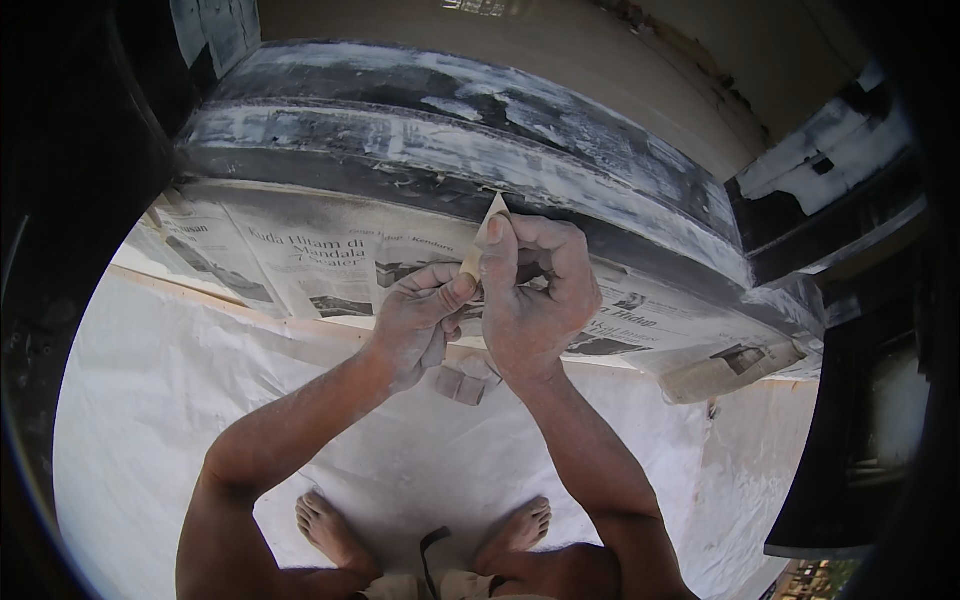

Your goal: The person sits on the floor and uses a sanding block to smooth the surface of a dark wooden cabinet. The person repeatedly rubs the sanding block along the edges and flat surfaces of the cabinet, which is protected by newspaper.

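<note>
Between both hands is a narrow pale-yellow strip of paper (472, 262), its pointed tip turned up toward a dark ledge. Whether it is tape or folded sandpaper, I cannot tell. My left hand (420, 322) pinches the lower end between thumb and fingers. Higher up, my right hand (544, 292) has its thumb pressed flat along the strip, with the fingers curled behind. Whitish dust covers both hands. Just beyond the tip runs the black-painted ledge (465, 142), smeared with pale filler and rough along its lower edge. Newspaper sheets (315, 255) hang below it, partly behind my hands.
Patchy black frame posts rise at the right (825, 165) and far left (217, 37). A wrinkled white sheet (187, 390) covers the floor under my bare feet. A small block-like object (459, 384) lies below my hands. One newspaper corner (731, 371) curls outward at the right.
</note>
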